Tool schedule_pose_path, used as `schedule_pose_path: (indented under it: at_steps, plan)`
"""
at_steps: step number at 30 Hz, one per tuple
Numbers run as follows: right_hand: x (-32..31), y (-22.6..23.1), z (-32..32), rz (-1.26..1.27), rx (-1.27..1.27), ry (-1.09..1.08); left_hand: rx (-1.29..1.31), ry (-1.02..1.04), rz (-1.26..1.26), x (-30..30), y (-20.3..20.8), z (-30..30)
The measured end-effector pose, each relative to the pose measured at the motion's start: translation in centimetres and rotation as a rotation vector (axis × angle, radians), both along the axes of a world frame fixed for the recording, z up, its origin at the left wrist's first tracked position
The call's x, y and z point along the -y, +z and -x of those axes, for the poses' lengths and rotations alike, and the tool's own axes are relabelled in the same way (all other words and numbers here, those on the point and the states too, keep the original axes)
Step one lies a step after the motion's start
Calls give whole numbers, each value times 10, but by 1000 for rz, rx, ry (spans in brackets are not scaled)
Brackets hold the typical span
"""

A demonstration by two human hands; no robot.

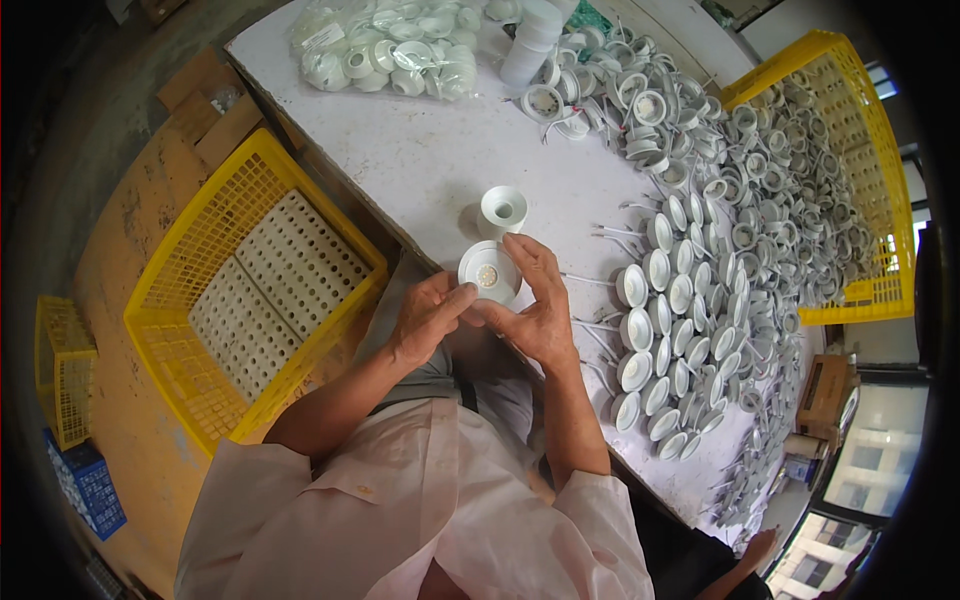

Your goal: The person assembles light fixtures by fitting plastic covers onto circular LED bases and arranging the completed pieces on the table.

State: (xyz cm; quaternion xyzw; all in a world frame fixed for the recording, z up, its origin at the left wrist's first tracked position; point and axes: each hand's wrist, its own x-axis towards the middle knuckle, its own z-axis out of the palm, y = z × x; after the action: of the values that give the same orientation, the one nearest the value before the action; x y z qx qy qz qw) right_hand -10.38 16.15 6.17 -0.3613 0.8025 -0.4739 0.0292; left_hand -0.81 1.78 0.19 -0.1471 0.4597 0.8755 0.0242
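Between my two hands is a round white downlight housing (489, 255) with a disc of small yellowish dots at its centre. My left hand (432, 312) pinches its lower left rim with thumb and fingers. Around the right side curl the fingers of my right hand (535, 300), its thumb at the lower edge. Just beyond the housing, on the table, stands a white cup-shaped part (503, 210) with a dark hole in its middle. Rows of white lamp housings (660, 270) with wire leads rest on the table to my right.
A yellow crate (160, 300) with a perforated white panel stands at my left. A clear bag of white rings (385, 50) and a stack of white cups (532, 45) sit at the far side. Another yellow crate (900, 220) spills many housings at right. Someone's hand (758, 548) shows at lower right.
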Motion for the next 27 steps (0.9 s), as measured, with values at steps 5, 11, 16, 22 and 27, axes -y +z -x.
schedule_pose_path:
  at_steps: [5, 11, 16, 22, 27]
  plan:
    - [-10, -8, -3, 245, 190, -51, 8, 99, 100, -6, 14, 2]
    - [-10, -28, -9, 208, 560, -311, -21, 108, 287, -15, 21, 8]
    - [-11, -38, -11, 265, 572, -366, -19, 127, 455, -19, 24, 9]
    - [-11, -35, -15, 264, 546, -392, -6, 116, 536, -22, 22, 8]
    - [-14, -31, -18, 270, 558, -408, -8, 117, 475, -25, 17, 11]
